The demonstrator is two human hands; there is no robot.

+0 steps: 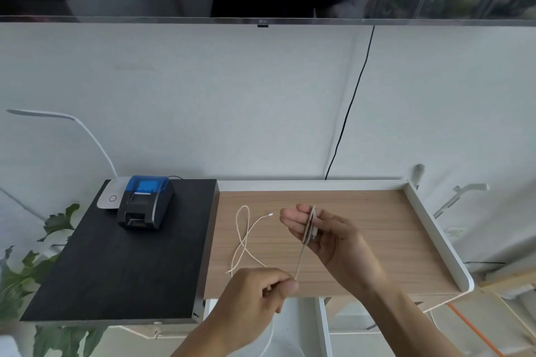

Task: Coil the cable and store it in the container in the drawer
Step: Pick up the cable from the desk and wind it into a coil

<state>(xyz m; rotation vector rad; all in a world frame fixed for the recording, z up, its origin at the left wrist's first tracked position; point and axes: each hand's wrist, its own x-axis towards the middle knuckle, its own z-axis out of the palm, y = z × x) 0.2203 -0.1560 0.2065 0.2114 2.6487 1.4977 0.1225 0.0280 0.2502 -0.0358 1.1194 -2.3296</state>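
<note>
A thin beige cable (pixel 245 236) lies in a loose loop on the wooden shelf (pixel 377 240), its white plug end pointing toward my right hand. Several turns of the cable are wound around the extended fingers of my right hand (pixel 322 230), held above the shelf's middle. From that coil a taut strand runs down to my left hand (pixel 261 290), which pinches the cable near the shelf's front edge. Below the shelf an open white drawer (pixel 322 324) shows; its inside is mostly hidden by my arms.
A black and blue receipt printer (pixel 146 201) stands on a dark board (pixel 116 264) at the left, beside a white lamp base (pixel 111 197). A black cord (pixel 348 113) hangs down the wall from a screen above. Leaves sit at lower left. The shelf has a raised white rim (pixel 435 229).
</note>
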